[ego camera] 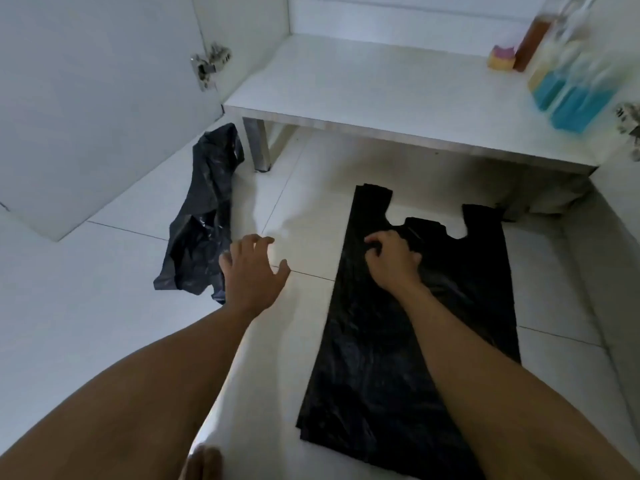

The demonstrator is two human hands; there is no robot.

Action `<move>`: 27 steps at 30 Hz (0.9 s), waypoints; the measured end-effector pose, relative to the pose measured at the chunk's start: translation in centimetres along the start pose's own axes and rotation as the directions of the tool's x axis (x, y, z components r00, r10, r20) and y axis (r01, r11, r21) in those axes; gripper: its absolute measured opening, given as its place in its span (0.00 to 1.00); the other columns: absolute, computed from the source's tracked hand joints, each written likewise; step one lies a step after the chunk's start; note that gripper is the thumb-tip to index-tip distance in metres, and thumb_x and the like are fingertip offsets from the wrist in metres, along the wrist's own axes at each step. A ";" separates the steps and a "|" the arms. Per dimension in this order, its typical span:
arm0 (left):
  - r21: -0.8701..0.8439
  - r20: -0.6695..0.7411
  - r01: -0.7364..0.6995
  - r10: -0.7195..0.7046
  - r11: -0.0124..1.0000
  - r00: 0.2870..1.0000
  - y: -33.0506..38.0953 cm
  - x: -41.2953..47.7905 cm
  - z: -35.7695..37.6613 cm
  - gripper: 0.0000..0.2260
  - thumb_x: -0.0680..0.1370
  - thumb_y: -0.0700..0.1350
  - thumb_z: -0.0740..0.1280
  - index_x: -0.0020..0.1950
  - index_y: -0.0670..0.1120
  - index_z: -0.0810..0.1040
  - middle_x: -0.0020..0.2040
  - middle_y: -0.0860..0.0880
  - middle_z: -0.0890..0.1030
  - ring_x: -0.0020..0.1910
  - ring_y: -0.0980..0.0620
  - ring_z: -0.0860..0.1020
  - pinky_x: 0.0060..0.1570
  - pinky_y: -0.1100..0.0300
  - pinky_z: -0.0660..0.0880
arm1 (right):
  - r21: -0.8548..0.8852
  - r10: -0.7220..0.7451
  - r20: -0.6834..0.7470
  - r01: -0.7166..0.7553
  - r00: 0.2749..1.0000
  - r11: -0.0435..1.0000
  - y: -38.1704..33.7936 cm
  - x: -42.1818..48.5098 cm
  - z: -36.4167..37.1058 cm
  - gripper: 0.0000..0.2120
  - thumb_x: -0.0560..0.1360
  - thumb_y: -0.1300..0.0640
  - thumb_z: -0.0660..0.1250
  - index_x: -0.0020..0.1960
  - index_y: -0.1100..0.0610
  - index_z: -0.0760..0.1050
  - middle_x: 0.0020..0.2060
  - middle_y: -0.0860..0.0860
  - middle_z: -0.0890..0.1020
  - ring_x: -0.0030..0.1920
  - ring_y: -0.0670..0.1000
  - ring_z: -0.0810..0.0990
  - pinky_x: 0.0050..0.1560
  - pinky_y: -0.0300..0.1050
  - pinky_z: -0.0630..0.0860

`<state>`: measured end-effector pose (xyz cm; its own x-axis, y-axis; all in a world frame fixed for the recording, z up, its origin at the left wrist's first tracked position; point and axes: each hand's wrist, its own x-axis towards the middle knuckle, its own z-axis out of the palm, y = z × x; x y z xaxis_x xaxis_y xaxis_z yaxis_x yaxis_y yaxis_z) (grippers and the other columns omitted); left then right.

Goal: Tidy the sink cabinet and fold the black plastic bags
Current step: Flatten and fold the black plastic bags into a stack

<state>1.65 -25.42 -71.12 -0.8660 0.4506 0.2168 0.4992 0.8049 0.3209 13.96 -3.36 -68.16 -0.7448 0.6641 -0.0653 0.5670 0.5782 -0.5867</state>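
Right hand [391, 261] is pinching the flat black bag [398, 358], left hand [254, 271] hovering spread wide — unpinned, the plastic could be sliding, skewing the fold.

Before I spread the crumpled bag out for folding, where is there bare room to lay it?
Bare floor lies between the crumpled bag and the flat bag, beyond the left hand. The cabinet base is bare from its left edge to the sponge. Its right end is crowded with bottles.
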 end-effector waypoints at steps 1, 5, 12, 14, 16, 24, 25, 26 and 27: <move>0.010 -0.019 0.067 -0.067 0.998 0.998 -1.5 0.0 -0.7 0.21 0.77 0.56 0.67 0.67 0.49 0.74 0.66 0.48 0.73 0.67 0.43 0.68 0.68 0.42 0.60 | 0.018 -0.067 0.078 0.066 0.995 0.998 -1.8 0.1 2.0 0.13 0.79 0.58 0.61 0.61 0.48 0.77 0.63 0.50 0.75 0.63 0.53 0.73 0.67 0.56 0.62; -0.037 -0.027 0.344 -0.345 0.938 0.938 -6.5 -0.8 -2.9 0.21 0.77 0.53 0.66 0.68 0.49 0.71 0.66 0.46 0.71 0.66 0.41 0.66 0.68 0.41 0.61 | 0.207 -0.244 0.330 0.183 0.912 0.961 -8.2 -0.9 8.9 0.15 0.81 0.60 0.59 0.65 0.50 0.75 0.64 0.51 0.74 0.64 0.53 0.74 0.68 0.52 0.67; 0.165 0.328 0.460 -0.489 0.872 0.808 -12.1 -2.2 -2.2 0.27 0.75 0.40 0.64 0.73 0.56 0.68 0.80 0.47 0.56 0.78 0.42 0.51 0.73 0.37 0.53 | 0.391 -0.222 0.609 -0.044 0.762 0.919 -14.8 -3.0 14.9 0.21 0.71 0.58 0.62 0.63 0.49 0.78 0.63 0.56 0.74 0.62 0.56 0.75 0.63 0.47 0.75; 0.148 0.397 0.470 -0.487 0.870 0.778 -12.5 -2.4 -2.0 0.25 0.77 0.41 0.64 0.73 0.57 0.69 0.78 0.47 0.61 0.75 0.42 0.57 0.71 0.39 0.59 | 0.397 -0.212 0.638 -0.080 0.740 0.914 -15.3 -3.1 14.9 0.22 0.74 0.59 0.63 0.68 0.52 0.75 0.58 0.58 0.79 0.55 0.55 0.78 0.54 0.44 0.76; 0.121 0.382 0.485 -0.492 0.866 0.782 -12.6 -2.5 -1.9 0.24 0.77 0.42 0.65 0.73 0.55 0.70 0.74 0.46 0.66 0.71 0.42 0.62 0.66 0.43 0.65 | 0.505 -0.210 0.568 -0.135 0.796 0.853 -15.5 -2.4 14.8 0.18 0.77 0.64 0.65 0.66 0.57 0.77 0.51 0.54 0.80 0.50 0.53 0.79 0.48 0.40 0.76; -0.104 0.123 0.424 -0.412 0.900 0.903 -9.9 -0.6 -2.5 0.38 0.66 0.67 0.75 0.69 0.51 0.71 0.64 0.48 0.72 0.64 0.42 0.68 0.64 0.44 0.66 | 0.849 -0.204 0.524 -0.488 0.827 0.203 -17.5 1.2 8.5 0.10 0.78 0.69 0.64 0.57 0.61 0.77 0.47 0.58 0.84 0.44 0.54 0.84 0.42 0.47 0.83; -0.161 0.081 0.400 -0.391 0.902 0.917 -8.8 -0.1 -2.8 0.40 0.64 0.68 0.77 0.69 0.50 0.71 0.64 0.48 0.71 0.64 0.43 0.68 0.64 0.44 0.66 | 0.855 -0.230 0.518 -0.493 0.824 0.162 -17.9 1.4 7.6 0.10 0.78 0.69 0.64 0.57 0.60 0.76 0.48 0.59 0.84 0.45 0.55 0.84 0.42 0.46 0.82; -0.220 0.038 0.385 -0.387 0.896 0.921 -7.6 0.4 -3.0 0.40 0.64 0.66 0.78 0.69 0.50 0.71 0.63 0.49 0.72 0.63 0.43 0.68 0.64 0.44 0.67 | 0.859 -0.248 0.511 -0.497 0.823 0.123 -18.2 1.5 6.7 0.11 0.78 0.69 0.64 0.58 0.58 0.76 0.50 0.59 0.83 0.45 0.55 0.85 0.42 0.46 0.82; -0.285 -0.008 0.384 -0.402 0.878 0.915 -6.5 1.0 -3.3 0.36 0.65 0.61 0.79 0.68 0.48 0.71 0.63 0.49 0.72 0.63 0.43 0.69 0.62 0.44 0.67 | 0.862 -0.256 0.503 -0.499 0.825 0.085 -18.5 1.7 5.9 0.13 0.79 0.69 0.63 0.59 0.56 0.75 0.52 0.59 0.83 0.46 0.55 0.85 0.42 0.46 0.83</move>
<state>-2.38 -31.48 -69.92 -0.9934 0.0856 0.0768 0.1149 0.7698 0.6279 0.12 -15.74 -62.23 -0.9370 0.1613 -0.3097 0.1166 -0.6915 -0.7129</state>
